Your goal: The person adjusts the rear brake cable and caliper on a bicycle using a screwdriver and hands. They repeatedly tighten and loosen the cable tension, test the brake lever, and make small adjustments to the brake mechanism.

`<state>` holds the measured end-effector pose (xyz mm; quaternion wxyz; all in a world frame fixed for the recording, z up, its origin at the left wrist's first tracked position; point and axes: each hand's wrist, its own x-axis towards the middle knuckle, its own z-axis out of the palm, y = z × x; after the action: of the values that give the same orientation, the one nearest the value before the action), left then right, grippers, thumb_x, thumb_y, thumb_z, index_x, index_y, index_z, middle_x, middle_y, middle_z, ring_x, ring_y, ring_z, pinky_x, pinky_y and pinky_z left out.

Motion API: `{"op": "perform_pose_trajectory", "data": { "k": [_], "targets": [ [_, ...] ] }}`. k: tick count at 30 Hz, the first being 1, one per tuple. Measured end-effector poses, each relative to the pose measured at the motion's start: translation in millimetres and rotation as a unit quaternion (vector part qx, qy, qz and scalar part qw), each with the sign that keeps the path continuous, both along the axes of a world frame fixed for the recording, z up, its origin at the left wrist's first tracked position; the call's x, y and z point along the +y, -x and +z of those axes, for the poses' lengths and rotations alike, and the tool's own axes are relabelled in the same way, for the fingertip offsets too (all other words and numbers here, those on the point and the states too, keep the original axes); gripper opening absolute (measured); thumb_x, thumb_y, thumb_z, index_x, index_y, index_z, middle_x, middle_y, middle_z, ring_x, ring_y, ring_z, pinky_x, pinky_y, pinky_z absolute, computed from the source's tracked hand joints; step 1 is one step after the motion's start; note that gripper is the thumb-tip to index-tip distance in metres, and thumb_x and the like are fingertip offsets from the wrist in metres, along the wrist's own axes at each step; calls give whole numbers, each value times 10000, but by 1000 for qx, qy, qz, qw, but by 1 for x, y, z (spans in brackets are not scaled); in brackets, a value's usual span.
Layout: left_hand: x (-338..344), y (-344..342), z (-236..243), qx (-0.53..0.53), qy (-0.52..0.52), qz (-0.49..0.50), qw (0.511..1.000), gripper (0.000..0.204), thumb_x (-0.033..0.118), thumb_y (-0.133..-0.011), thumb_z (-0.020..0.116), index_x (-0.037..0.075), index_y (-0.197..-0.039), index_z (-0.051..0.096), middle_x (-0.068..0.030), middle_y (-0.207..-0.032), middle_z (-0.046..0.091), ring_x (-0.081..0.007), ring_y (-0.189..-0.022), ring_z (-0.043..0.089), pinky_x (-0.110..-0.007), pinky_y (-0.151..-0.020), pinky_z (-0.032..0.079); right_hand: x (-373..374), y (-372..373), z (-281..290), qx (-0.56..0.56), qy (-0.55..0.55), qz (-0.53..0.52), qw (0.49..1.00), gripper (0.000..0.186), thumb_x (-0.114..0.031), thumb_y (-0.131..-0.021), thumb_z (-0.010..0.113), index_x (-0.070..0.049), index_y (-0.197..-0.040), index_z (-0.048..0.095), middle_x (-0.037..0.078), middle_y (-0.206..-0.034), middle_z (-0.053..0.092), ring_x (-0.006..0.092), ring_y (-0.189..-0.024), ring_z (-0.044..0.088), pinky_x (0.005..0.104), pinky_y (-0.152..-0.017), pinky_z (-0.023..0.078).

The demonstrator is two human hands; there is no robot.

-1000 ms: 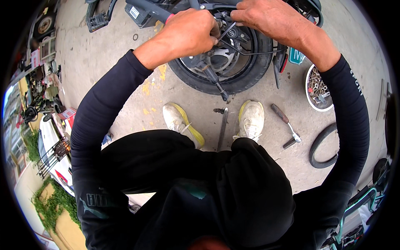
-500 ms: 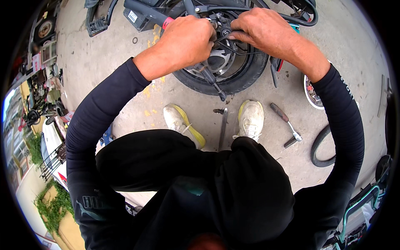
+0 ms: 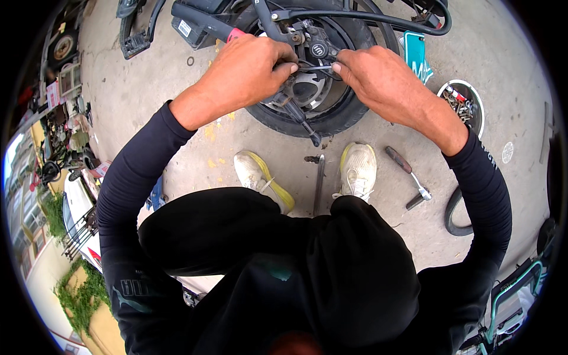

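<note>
My left hand [image 3: 257, 74] is closed at the hub of the tyred wheel [image 3: 329, 118], thumb and forefinger pinched on something I cannot make out, near a thin black cable. My right hand [image 3: 381, 89] pinches a thin metal rod [image 3: 316, 68], which lies roughly level between my hands, below a round black caliper housing [image 3: 318, 49]. Behind the fingers are a slotted metal disc [image 3: 313, 89] and a shock absorber [image 3: 299, 115] pointing toward me. The black frame [image 3: 269, 21] runs above the hub.
A ratchet wrench [image 3: 405, 168], a long steel bar [image 3: 319, 183] and a rubber ring [image 3: 455, 219] lie on concrete [image 3: 148, 83]. A bowl of metal parts [image 3: 476, 97] and a teal plate [image 3: 414, 53] sit right. Vehicles and clutter [image 3: 77, 195] line the left; a teal-framed bike [image 3: 503, 296] is lower right.
Both hands have moved down toward me, the right one markedly. The rod has swung from a diagonal to nearly horizontal. More of the caliper and the bowl now shows.
</note>
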<state>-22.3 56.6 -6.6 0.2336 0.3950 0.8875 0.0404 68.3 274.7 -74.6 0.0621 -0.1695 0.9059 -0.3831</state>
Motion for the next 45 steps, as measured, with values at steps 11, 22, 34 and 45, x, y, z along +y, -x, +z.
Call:
{"op": "perform_pose_trajectory", "data": {
  "k": [11, 22, 34, 45],
  "targets": [
    [-32, -18, -39, 4, -168, -61, 984, 366, 117, -1000, 624, -12, -1314, 488, -212, -1336, 500, -422, -1288, 490, -482, -1076, 435, -88, -79, -26, -81, 151, -266, 949, 192, -146, -1044, 551, 1, -928, 508, 232, -716, 622, 476, -680, 631, 541, -592, 485],
    [-168, 10, -70, 65, -164, 184, 967, 477, 295, -1072, 521, -25, -1414, 433, -236, -1512, 427, -398, -1406, 429, -470, -1162, 365, -116, -89, -26, -88, 194, -306, 928, 154, -116, -1034, 566, -1, -992, 473, 237, -867, 612, 476, -804, 620, 537, -677, 473],
    [-161, 26, -177, -80, -199, 413, 885, 733, 581, -1062, 441, -86, -1365, 467, -353, -1243, 620, -467, -1179, 616, -457, -1002, 469, -125, -92, -20, -127, 85, -250, 956, 369, -206, -953, 711, 27, -1093, 462, 192, -863, 601, 425, -776, 637, 517, -715, 517],
    [-144, -147, -121, -673, 36, -17, 738, 362, 306, -1058, 588, 3, -1239, 668, -152, -1187, 695, -284, -1149, 643, -377, -1018, 476, -110, -89, -19, -55, -69, -176, 980, 426, -320, -919, 750, -4, -1035, 488, 136, -824, 621, 314, -759, 668, 419, -579, 551]
  ]
}}
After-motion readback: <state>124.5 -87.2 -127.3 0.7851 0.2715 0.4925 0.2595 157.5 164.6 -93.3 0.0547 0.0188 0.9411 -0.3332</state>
